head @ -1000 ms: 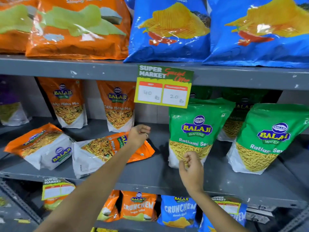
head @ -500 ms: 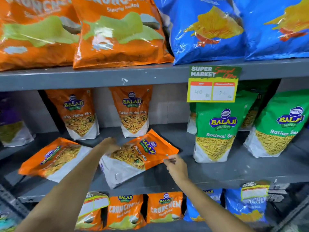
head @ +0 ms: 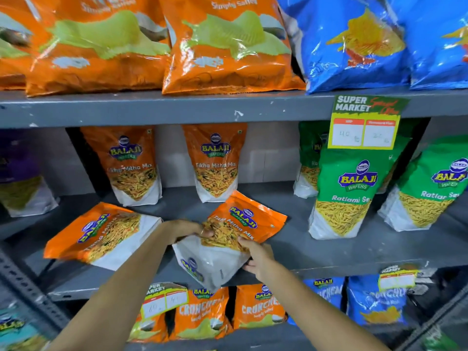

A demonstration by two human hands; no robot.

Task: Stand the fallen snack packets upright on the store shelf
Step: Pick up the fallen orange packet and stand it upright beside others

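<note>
Both hands are gripping one orange-and-white Tikha Mitha Mix packet point(head: 228, 241) at the middle shelf's point(head: 354, 252) front edge: left hand point(head: 187, 230) clasping its left side, right hand point(head: 255, 257) its right. The packet is tilting, white base overhanging the edge.

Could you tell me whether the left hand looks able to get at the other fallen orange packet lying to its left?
Probably yes. The fallen packet lies flat, right beside the left hand, with nothing between them, but that hand and the right hand are holding the tilted packet, so it must let go first.
</note>
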